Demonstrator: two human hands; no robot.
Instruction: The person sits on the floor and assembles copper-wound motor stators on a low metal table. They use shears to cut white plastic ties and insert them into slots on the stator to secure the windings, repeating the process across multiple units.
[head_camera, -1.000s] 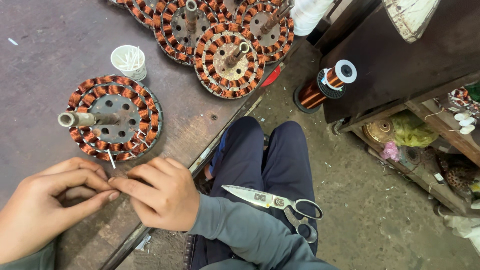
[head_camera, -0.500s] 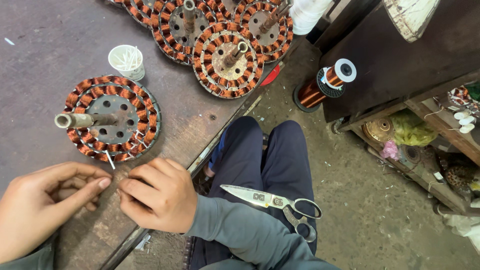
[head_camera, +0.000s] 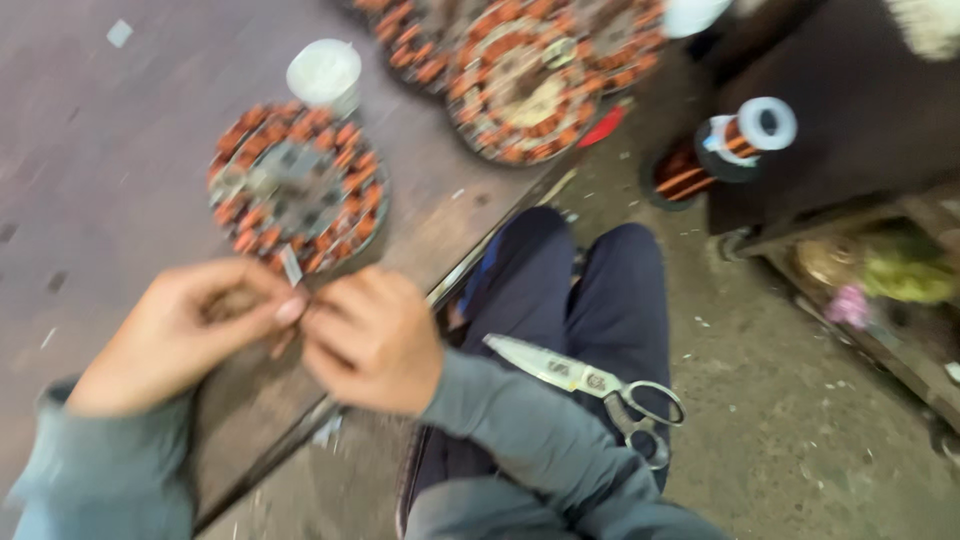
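Note:
The view is motion-blurred. My left hand (head_camera: 175, 335) and my right hand (head_camera: 370, 340) meet fingertip to fingertip over the near edge of the dark table (head_camera: 120, 150). Between the fingers stands a small pale slip (head_camera: 291, 266), pinched from both sides. Just beyond it lies a round motor stator with copper-orange windings (head_camera: 297, 188), a short shaft sticking up from its middle. A small white cup (head_camera: 324, 74) stands behind the stator.
Several more wound stators (head_camera: 520, 70) lie at the table's far edge. Scissors (head_camera: 590, 385) rest on my lap. A spool of copper wire (head_camera: 715, 150) sits on the floor to the right, beside a dark cabinet and a cluttered low shelf (head_camera: 880, 280).
The camera swung, blurring the view and shifting the scene rightward. My hands rose from the table edge toward the stator, still together, now with a pale slip upright between the fingertips.

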